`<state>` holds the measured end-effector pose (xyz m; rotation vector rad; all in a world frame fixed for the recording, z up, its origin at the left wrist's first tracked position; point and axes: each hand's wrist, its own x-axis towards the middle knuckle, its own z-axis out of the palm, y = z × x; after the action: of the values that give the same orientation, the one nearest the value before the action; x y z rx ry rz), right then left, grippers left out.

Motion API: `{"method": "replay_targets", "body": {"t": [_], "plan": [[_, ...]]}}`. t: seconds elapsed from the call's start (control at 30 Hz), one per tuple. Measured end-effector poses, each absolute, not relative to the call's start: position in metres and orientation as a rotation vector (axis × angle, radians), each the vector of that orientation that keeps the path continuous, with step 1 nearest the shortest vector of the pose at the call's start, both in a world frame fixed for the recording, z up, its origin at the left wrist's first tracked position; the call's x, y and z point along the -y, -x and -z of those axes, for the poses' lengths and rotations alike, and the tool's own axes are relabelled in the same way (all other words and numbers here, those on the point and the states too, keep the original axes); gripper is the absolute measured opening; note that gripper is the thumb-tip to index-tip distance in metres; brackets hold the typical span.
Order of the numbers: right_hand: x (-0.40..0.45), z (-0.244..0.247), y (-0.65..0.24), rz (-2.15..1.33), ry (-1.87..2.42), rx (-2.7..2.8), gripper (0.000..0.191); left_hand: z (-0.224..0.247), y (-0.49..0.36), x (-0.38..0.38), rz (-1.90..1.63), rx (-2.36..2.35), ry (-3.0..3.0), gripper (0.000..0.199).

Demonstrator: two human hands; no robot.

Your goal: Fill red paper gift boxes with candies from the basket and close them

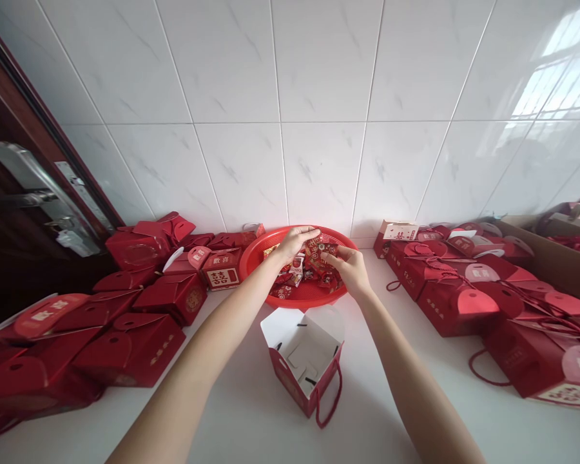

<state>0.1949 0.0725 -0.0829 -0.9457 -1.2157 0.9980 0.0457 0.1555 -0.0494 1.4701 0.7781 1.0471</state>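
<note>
While one box (290, 381) gapes, left hand (292, 245), right hand (350, 265), nearly closed, pinch one packet (314, 254).

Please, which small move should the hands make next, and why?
Probably lift the red patterned packet out of the basket: the right hand seems to pinch it, the left hand is at its upper edge, and the nearby box stands open, its white inside showing.
</note>
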Motion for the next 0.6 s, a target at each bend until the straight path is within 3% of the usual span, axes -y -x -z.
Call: {"method": "replay_targets", "body": {"t": [0.6], "plan": [[-0.0740, 0.0879, -0.1951, -0.915, 0.956, 1.306, 0.033, 0.0519, -0.0436, -0.1621, -1.020, -0.814, -1.520, 0.034]]}}
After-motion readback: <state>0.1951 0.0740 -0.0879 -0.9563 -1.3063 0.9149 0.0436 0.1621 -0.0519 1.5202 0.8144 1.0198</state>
